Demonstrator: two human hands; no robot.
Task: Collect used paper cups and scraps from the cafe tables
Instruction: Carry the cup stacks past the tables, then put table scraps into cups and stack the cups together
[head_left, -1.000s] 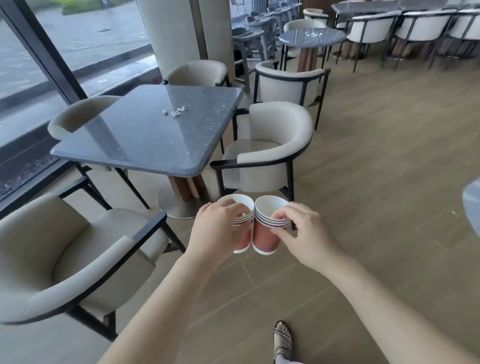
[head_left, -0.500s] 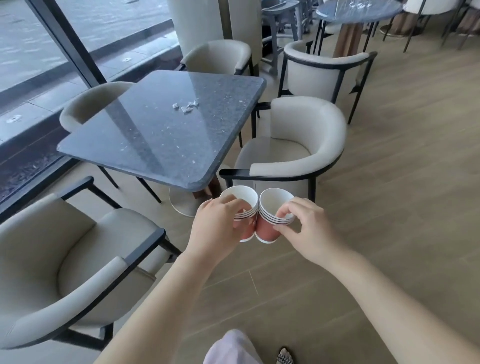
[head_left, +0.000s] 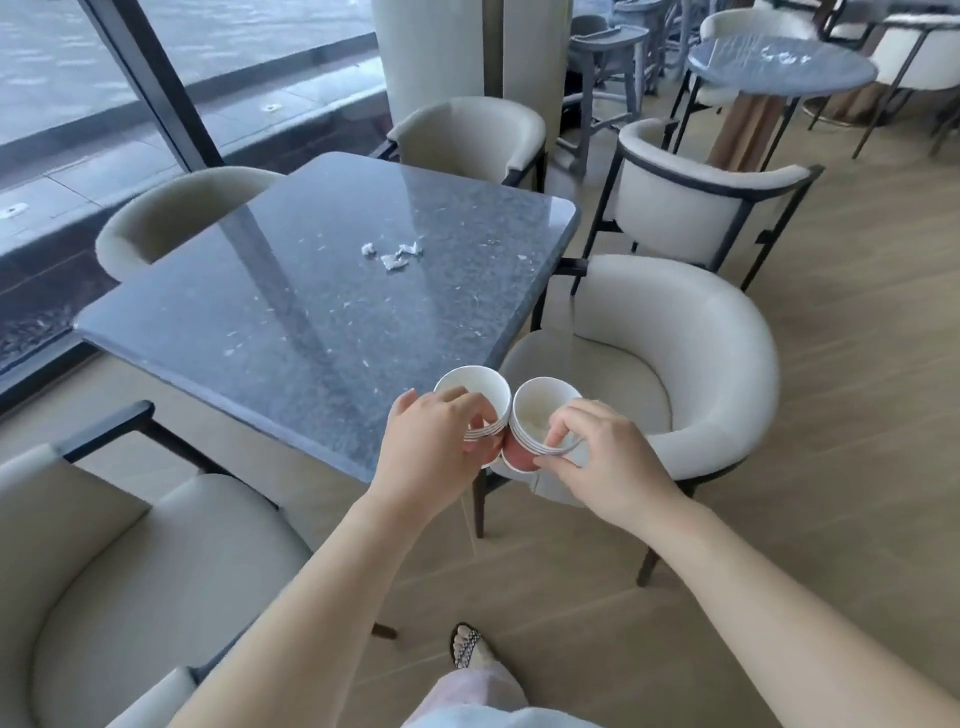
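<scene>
Well, the dark stone bench (head_left: 291, 322) took up the middle of my view, square with rounded corners, set by the window (head_left: 62, 78). Cream chairs stood round it: one at my near left (head_left: 130, 571), one on the right (head_left: 717, 364) just past my hands, and two on the far sides.

My left hand (head_left: 431, 452) was curled round the left cups (head_left: 475, 389), a nested stack, with the fingers wrapped over the stacked rims. My right hand (head_left: 602, 457) pinched the rims of the right cups (head_left: 535, 415), a second nested stack, fingertips on top and thumb underneath. Both stacks were up in the air at the bench's near right edge, touching side by side, mouths tipped up towards me, white inside and red outside.

Smallest of all, the scraps (head_left: 395, 254), a few bits of white paper, lay in a loose cluster on the bench towards its far side, well apart from the cups.
</scene>
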